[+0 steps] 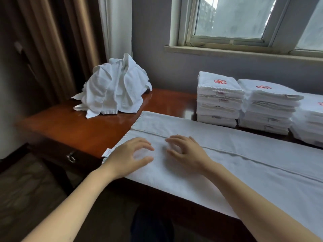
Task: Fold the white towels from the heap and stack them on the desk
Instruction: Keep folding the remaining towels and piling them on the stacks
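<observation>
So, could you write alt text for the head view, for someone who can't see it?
A person's left hand and right hand rest on a long white towel laid flat along a wooden desk. A heap of crumpled towels sits far left; stacks of folded towels stand at the right, below a window.

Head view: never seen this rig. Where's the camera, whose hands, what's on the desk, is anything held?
There is no robot here. A person wears one camera on the head, and it looks down at their own bare hands. The left hand and right hand lie with loosely bent fingers on a long towel spread flat along the near edge of the desk. Neither hand grips anything. At the back left sits the heap of unfolded towels. At the back right stand three stacks of folded ones, the last cut off by the frame.
</observation>
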Demonstrator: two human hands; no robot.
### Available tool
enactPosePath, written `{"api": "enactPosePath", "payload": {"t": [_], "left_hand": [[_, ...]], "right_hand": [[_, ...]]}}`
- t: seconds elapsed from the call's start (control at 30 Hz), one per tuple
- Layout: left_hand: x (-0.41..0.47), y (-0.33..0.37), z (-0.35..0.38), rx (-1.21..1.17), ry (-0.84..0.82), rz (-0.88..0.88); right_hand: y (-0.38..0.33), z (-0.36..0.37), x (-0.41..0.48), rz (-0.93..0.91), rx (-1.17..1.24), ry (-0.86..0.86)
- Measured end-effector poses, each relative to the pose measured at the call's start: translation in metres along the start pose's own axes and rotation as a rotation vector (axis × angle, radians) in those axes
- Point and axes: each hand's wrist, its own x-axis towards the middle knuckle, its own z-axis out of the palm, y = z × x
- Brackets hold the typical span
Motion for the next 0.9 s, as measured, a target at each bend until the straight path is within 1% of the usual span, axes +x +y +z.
{"api": "enactPosePath", "payload": {"t": [0.07,0.13,0.17,0.23,0.33,0.43,0.47,0.53,0.63,0.67,0.8,0.9], "left_hand": [[-0.03,-0.001,-0.005,0.027,-0.063,0.016],[-0.048,-0.003,-0.004,0.174,-0.095,0.04],[-0.052,-0.003,-0.002,0.236,-0.081,0.054],[-0.058,-0.003,0.001,0.281,-0.012,0.068],[-0.065,-0.002,0.0,0.22,0.065,0.042],[-0.07,-0.004,-0.008,0.129,0.093,-0.01],[-0.07,-0.003,-0.012,0.094,0.106,-0.035],[-0.067,0.001,-0.018,0.062,0.172,-0.051],[-0.053,0.012,-0.024,0.082,0.3,-0.025],[-0.047,0.016,-0.024,0.094,0.334,-0.02],[-0.012,0.029,-0.021,0.173,0.445,-0.012],[0.015,0.034,-0.017,0.226,0.496,-0.012]], "right_hand": [[-0.011,0.0,-0.014,-0.105,0.055,-0.027],[-0.024,0.002,-0.026,-0.17,0.072,-0.063],[-0.029,0.002,-0.031,-0.178,0.065,-0.083],[-0.037,0.003,-0.041,-0.157,0.059,-0.129],[-0.044,0.002,-0.055,-0.137,0.026,-0.244],[-0.051,0.0,-0.065,-0.167,-0.123,-0.317],[-0.054,-0.002,-0.066,-0.177,-0.159,-0.311],[-0.059,-0.01,-0.069,-0.147,-0.134,-0.272],[-0.061,-0.033,-0.066,0.022,-0.005,-0.187],[-0.06,-0.042,-0.065,0.073,-0.001,-0.143],[-0.043,-0.075,-0.061,0.216,-0.114,0.048],[-0.02,-0.091,-0.054,0.268,-0.106,0.153]]}}
